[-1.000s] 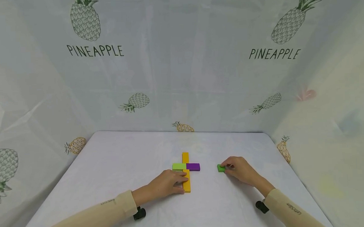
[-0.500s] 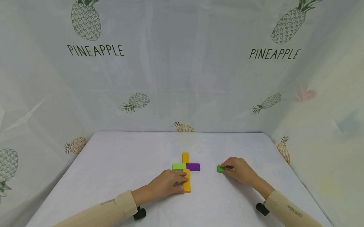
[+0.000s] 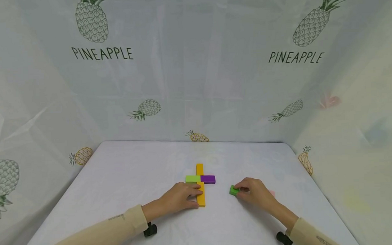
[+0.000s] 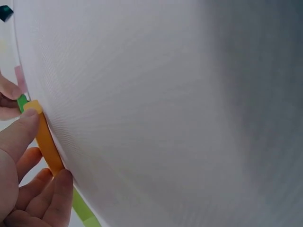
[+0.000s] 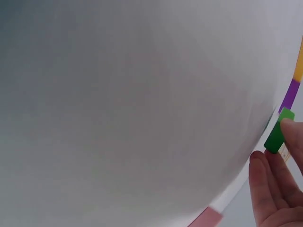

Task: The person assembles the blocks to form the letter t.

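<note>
On the white table, several flat blocks make a cross: a yellow-orange one [image 3: 199, 169] at the far end, a lime green one [image 3: 193, 179] on the left, a purple one [image 3: 208, 179] on the right, and a longer yellow-orange one [image 3: 201, 200] nearest me. My left hand [image 3: 182, 195] holds this nearest block, thumb at its near end in the left wrist view and fingers farther along it. To the right of the cross, my right hand [image 3: 255, 193] pinches a small green block [image 3: 233, 190] between thumb and fingers; a gap separates it from the purple block.
A pink block [image 5: 207, 217] lies on the table behind the right hand, mostly covered by the wrist in the head view. A white cloth printed with pineapples [image 3: 92, 22] hangs around the back and sides of the table [image 3: 139, 160].
My right hand has moved left and toward me with the green block, which is now turned at an angle. Part of the pink block shows behind the wrist. My left hand stays on the yellow-orange block.
</note>
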`<control>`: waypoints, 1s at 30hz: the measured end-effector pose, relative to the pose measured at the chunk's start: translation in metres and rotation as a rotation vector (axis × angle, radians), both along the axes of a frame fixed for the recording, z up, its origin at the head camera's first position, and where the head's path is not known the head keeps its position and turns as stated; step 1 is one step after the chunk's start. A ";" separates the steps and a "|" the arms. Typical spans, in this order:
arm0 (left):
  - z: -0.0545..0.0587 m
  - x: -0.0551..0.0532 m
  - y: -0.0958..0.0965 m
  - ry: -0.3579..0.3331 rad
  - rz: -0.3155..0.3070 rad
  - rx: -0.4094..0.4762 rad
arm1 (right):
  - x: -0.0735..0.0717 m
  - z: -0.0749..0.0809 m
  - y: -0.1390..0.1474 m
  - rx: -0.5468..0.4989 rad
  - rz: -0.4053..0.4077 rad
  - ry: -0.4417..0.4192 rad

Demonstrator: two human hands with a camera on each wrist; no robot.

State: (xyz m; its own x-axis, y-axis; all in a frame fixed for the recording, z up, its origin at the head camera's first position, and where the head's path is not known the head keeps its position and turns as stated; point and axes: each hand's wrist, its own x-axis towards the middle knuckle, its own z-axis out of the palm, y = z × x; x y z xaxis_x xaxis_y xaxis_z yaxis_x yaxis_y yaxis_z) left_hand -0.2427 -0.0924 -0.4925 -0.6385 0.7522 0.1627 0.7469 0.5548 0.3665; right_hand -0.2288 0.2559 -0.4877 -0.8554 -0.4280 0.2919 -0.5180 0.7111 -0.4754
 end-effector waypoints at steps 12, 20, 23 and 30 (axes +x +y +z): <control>0.001 0.000 -0.001 -0.018 0.007 0.000 | 0.029 0.002 -0.024 -0.010 -0.023 -0.032; 0.003 0.000 0.000 -0.029 0.016 -0.008 | 0.041 0.005 -0.039 0.018 -0.022 -0.067; 0.004 0.000 0.000 -0.029 0.017 -0.013 | 0.045 0.005 -0.045 0.022 -0.007 -0.074; 0.004 0.001 0.001 -0.027 0.017 -0.019 | 0.052 0.002 -0.056 0.035 -0.022 -0.099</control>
State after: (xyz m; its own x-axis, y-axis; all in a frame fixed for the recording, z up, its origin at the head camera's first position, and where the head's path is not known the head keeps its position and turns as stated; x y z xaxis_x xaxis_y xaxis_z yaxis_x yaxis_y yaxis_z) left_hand -0.2419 -0.0911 -0.4884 -0.6557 0.7436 0.1309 0.7268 0.5746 0.3762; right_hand -0.1765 0.2000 -0.4854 -0.8887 -0.4170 0.1908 -0.4537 0.7390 -0.4980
